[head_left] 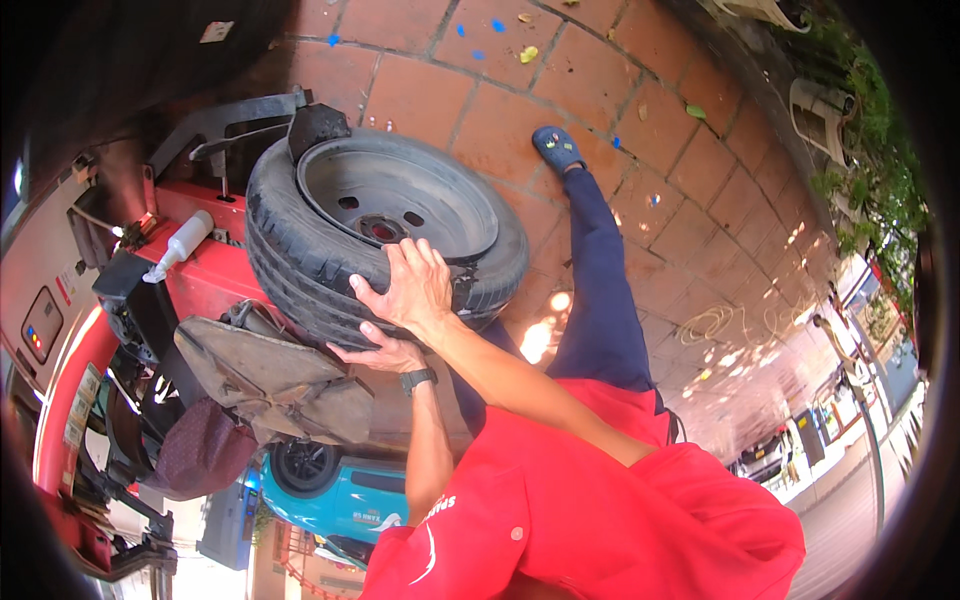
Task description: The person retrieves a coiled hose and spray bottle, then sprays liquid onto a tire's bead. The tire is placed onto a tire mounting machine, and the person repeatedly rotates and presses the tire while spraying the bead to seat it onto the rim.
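Note:
A black tyre (300, 285) on a grey steel rim (400, 190) leans against a red machine (215, 265). My right hand (410, 285) grips the tyre's near upper edge, its thumb on the tread and its fingers over the sidewall toward the rim. Just below, my left hand (385, 352), with a dark watch at the wrist, presses on the tread near the lower edge; part of its grip is hidden. At the wheel's far left side, a dark blade (318, 128) on a metal arm (225, 120) touches or nearly touches the tyre.
A white bottle (188, 238) lies on the red machine. Beside the tyre is a worn grey-brown pad (270, 370), with a maroon patterned cloth item (205, 447) below. A teal car (340, 492) stands behind. My blue clog (557, 148) rests on terracotta tiles (590, 80).

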`<state>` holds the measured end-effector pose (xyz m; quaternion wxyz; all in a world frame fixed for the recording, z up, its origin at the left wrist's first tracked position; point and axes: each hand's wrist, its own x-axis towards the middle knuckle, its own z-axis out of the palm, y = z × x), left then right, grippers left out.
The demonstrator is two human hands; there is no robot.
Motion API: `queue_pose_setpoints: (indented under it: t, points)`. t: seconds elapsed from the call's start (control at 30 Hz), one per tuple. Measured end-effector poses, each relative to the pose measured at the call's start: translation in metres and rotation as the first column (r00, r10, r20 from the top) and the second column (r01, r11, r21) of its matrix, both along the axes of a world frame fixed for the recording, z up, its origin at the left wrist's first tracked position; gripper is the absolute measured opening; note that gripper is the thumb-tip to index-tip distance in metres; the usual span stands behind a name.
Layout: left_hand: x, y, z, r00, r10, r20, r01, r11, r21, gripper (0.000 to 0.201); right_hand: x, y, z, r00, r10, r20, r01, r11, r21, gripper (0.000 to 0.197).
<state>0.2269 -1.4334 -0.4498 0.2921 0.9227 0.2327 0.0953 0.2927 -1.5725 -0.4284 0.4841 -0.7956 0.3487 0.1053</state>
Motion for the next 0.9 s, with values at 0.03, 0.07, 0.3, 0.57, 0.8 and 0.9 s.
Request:
queue_pose_setpoints:
  t: [0.03, 0.07, 0.3, 0.57, 0.8, 0.9]
  points:
    - [0.0, 0.0, 0.0, 1.0, 0.007, 0.02, -0.007, 1.0, -0.012, 0.101, -0.001, 0.0, 0.002, 1.0, -0.008, 0.011, 0.008, 1.0, -0.002, 0.073]
    - [0.0, 0.001, -0.001, 1.0, -0.006, 0.031, 0.007, 1.0, -0.022, 0.101, -0.002, 0.001, 0.003, 0.999, -0.007, 0.031, 0.007, 1.0, -0.006, 0.074]
    - [-0.005, 0.008, -0.006, 0.997, 0.03, 0.071, -0.033, 0.999, 0.039, 0.096, -0.007, -0.037, -0.022, 0.996, 0.032, 0.085, -0.066, 0.9, 0.432, 0.075]
    - [-0.005, 0.004, -0.002, 0.994, 0.068, 0.081, -0.064, 0.997, -0.052, 0.099, -0.078, -0.071, -0.08, 0.967, 0.256, -0.008, -0.206, 0.794, 0.572, 0.065]
    - [-0.012, 0.006, -0.008, 0.99, 0.085, 0.111, -0.087, 0.996, 0.012, 0.099, -0.097, -0.059, -0.086, 0.982, 0.178, 0.071, -0.189, 0.843, 0.504, 0.055]
    - [-0.014, 0.009, -0.011, 0.993, 0.063, 0.098, -0.063, 0.998, -0.006, 0.097, -0.102, -0.058, -0.092, 0.969, 0.189, 0.159, -0.241, 0.868, 0.434, 0.055]
